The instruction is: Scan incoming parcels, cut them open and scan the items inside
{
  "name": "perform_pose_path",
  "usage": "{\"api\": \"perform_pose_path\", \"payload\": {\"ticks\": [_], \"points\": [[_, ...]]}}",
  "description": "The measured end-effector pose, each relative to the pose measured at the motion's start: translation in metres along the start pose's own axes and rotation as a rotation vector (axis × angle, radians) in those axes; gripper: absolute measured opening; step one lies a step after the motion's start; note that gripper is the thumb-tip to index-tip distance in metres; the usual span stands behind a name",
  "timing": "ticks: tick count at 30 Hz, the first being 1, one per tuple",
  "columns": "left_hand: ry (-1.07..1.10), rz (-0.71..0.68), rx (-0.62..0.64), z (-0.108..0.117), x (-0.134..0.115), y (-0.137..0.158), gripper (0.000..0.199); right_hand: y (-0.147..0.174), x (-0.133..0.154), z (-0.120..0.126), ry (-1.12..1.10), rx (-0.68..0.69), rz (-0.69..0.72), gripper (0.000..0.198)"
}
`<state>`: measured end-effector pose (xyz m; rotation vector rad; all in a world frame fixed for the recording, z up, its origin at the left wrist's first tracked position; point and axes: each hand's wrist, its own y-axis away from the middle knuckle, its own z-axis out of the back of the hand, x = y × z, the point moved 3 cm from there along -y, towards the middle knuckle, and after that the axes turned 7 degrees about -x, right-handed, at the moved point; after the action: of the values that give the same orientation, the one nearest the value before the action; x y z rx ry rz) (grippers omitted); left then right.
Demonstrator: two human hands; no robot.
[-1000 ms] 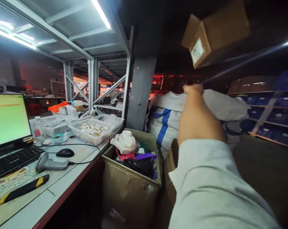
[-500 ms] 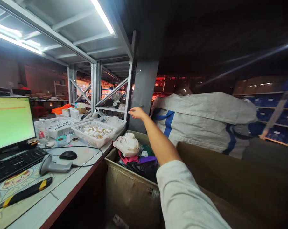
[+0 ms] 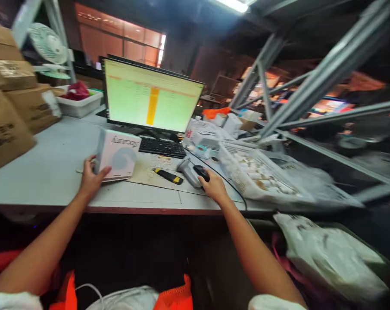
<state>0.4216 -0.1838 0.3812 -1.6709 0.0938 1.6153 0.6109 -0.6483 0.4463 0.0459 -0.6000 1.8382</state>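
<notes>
My left hand (image 3: 93, 176) grips a white box (image 3: 119, 155) by its left side, near the front of the desk (image 3: 62, 168). The box has upside-down lettering and a pale blue swirl on its face. On the right, my right hand (image 3: 212, 185) is closed over a black computer mouse (image 3: 201, 172). A grey barcode scanner (image 3: 188, 172) lies just left of that hand. Between my hands is a black and yellow utility knife (image 3: 168, 176). Behind them stand a black keyboard (image 3: 162, 147) and a lit monitor (image 3: 149, 97).
Brown cartons (image 3: 7, 112) are stacked at the left, beside a white basket (image 3: 80, 103) with dark red cloth. A white basket of small bottles (image 3: 262, 174) stands at the right. Below the desk edge, a plastic bag (image 3: 330, 254) lies in a bin.
My view has swung left from the bin to the desk. My right hand, stretched out over the bin before, is now on the mouse. My left hand and the white box have come into view.
</notes>
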Motion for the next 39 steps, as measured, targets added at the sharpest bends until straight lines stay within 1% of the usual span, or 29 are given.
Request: {"api": "perform_pose_path", "payload": {"ticks": [1, 3, 6, 8, 9, 10, 11, 12, 14, 15, 16, 17, 18, 20, 23, 24, 26, 29, 31, 33, 35, 37, 39], "points": [[0.025, 0.021, -0.036, -0.001, 0.003, 0.000, 0.092, -0.003, 0.009, -0.017, 0.041, 0.018, 0.005, 0.058], [0.079, 0.018, -0.046, -0.009, 0.004, -0.001, 0.090, -0.008, 0.024, -0.041, 0.128, 0.085, -0.029, 0.065], [0.077, -0.077, -0.065, -0.014, -0.006, -0.001, 0.082, -0.014, 0.034, -0.059, 0.243, 0.167, -0.085, 0.067], [-0.003, -0.180, -0.148, -0.008, -0.017, 0.001, 0.080, -0.018, 0.038, -0.063, 0.293, 0.170, -0.083, 0.062], [-0.064, -0.259, -0.181, -0.003, -0.024, 0.003, 0.079, -0.020, 0.040, -0.064, 0.305, 0.168, -0.076, 0.059], [-0.126, -0.367, -0.191, 0.001, -0.032, 0.007, 0.078, -0.022, 0.041, -0.064, 0.308, 0.176, -0.073, 0.055], [-0.187, -0.499, -0.171, 0.004, -0.040, 0.013, 0.075, -0.026, 0.042, -0.063, 0.305, 0.196, -0.077, 0.053], [-0.245, -0.639, -0.121, 0.006, -0.048, 0.021, 0.071, -0.030, 0.042, -0.061, 0.298, 0.219, -0.088, 0.050], [-0.332, -0.884, 0.024, 0.008, -0.058, 0.042, 0.062, -0.042, 0.044, -0.051, 0.254, 0.278, -0.120, 0.045], [-0.357, -0.961, 0.092, 0.008, -0.061, 0.054, 0.060, -0.050, 0.044, -0.043, 0.220, 0.311, -0.132, 0.042], [-0.372, -1.007, 0.145, 0.009, -0.061, 0.065, 0.060, -0.059, 0.046, -0.033, 0.184, 0.344, -0.139, 0.038], [-0.381, -1.024, 0.191, 0.010, -0.061, 0.076, 0.062, -0.067, 0.049, -0.022, 0.137, 0.381, -0.130, 0.035], [-0.382, -1.031, 0.221, 0.011, -0.059, 0.085, 0.065, -0.076, 0.053, -0.010, 0.074, 0.426, -0.100, 0.034], [-0.389, -1.023, 0.242, 0.013, -0.054, 0.099, 0.069, -0.089, 0.070, 0.014, -0.084, 0.546, 0.016, 0.039], [-0.416, -1.014, 0.215, 0.014, -0.049, 0.107, 0.069, -0.097, 0.111, 0.043, -0.290, 0.751, 0.196, 0.047], [-0.419, -1.017, 0.204, 0.014, -0.048, 0.108, 0.068, -0.097, 0.126, 0.048, -0.313, 0.798, 0.222, 0.048], [-0.415, -1.035, 0.179, 0.014, -0.050, 0.107, 0.064, -0.096, 0.154, 0.052, -0.323, 0.863, 0.231, 0.048], [-0.383, -1.039, 0.180, 0.016, -0.055, 0.100, 0.063, -0.093, 0.180, 0.042, -0.328, 0.905, 0.223, 0.048], [-0.329, -0.981, 0.221, 0.019, -0.058, 0.089, 0.070, -0.093, 0.183, 0.031, -0.344, 0.861, 0.256, 0.046], [-0.266, -0.848, 0.227, 0.023, -0.060, 0.071, 0.080, -0.095, 0.172, 0.018, -0.325, 0.746, 0.275, 0.044], [-0.216, -0.656, 0.144, 0.028, -0.059, 0.049, 0.086, -0.097, 0.148, 0.001, -0.234, 0.589, 0.251, 0.042], [-0.147, -0.446, 0.051, 0.032, -0.055, 0.029, 0.088, -0.094, 0.120, -0.016, -0.088, 0.436, 0.218, 0.038], [-0.054, -0.251, 0.027, 0.030, -0.046, 0.016, 0.091, -0.085, 0.091, -0.034, 0.057, 0.319, 0.163, 0.039]]}}
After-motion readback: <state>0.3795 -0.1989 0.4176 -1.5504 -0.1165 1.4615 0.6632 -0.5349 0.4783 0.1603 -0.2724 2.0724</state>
